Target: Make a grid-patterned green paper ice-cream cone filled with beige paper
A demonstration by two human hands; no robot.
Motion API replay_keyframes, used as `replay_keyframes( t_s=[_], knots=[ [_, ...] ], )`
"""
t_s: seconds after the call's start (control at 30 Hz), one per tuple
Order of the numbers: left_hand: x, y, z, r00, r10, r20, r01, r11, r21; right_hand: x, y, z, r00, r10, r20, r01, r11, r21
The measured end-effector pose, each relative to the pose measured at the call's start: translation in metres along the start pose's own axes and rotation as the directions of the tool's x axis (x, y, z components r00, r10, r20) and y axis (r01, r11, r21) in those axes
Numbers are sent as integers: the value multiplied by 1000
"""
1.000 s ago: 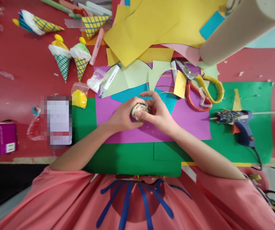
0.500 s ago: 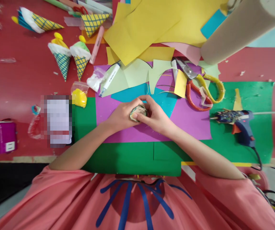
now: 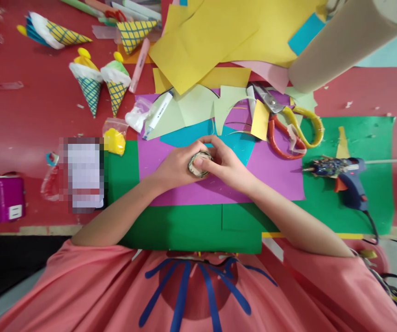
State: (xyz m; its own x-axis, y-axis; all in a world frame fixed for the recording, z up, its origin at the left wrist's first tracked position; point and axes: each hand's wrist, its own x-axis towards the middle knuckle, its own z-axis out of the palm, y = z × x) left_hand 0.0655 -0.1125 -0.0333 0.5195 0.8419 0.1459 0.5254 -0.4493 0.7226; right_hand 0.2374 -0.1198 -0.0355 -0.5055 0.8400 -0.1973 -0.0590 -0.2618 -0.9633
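Observation:
Between my two hands is a small paper cone (image 3: 196, 172), its round mouth turned up toward me and a dark criss-cross pattern showing at the rim. My left hand (image 3: 177, 168) is wrapped round its left side. My right hand (image 3: 229, 168) grips it from the right, with the thumb pressed into the mouth. The cone's pointed end is hidden below my fingers. Under the hands lies a purple sheet (image 3: 274, 180) with a blue paper piece (image 3: 243, 150) on it.
On the right are scissors (image 3: 288, 117) and a glue gun (image 3: 351, 175) on a green sheet (image 3: 378, 138). Decorated cones (image 3: 87, 90), a bag of yellow clay (image 3: 115, 139) and a blurred-out phone (image 3: 85, 173) lie left. Yellow paper (image 3: 219, 37) and a thick roll (image 3: 344, 46) stand behind.
The cone's mouth now faces up more fully and looks rounder. My right thumb has shifted slightly further into it, while both hands stay in the same place.

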Motion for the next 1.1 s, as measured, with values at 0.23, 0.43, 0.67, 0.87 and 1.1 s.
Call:
replay_keyframes(
  t_s=[0.23,0.43,0.67,0.87,1.1],
  knots=[
    [-1,1,0,998,5,58,-11,995,102,0,0,0,1000,23,-1,-23,999,34],
    [-3,3,4,999,-9,44,2,987,162,2,3,3,1000,-14,-4,15,996,84],
    [-2,2,2,995,-78,58,76,996,36,0,1,2,997,-43,-66,39,998,-55],
    [0,-1,-5,1000,2,8,-1,997,-82,-5,-10,-1,987,-161,-10,156,968,-199],
    [6,-3,-6,990,138,32,-139,990,21,-4,-6,3,977,-207,-50,172,905,-388]
  ],
)
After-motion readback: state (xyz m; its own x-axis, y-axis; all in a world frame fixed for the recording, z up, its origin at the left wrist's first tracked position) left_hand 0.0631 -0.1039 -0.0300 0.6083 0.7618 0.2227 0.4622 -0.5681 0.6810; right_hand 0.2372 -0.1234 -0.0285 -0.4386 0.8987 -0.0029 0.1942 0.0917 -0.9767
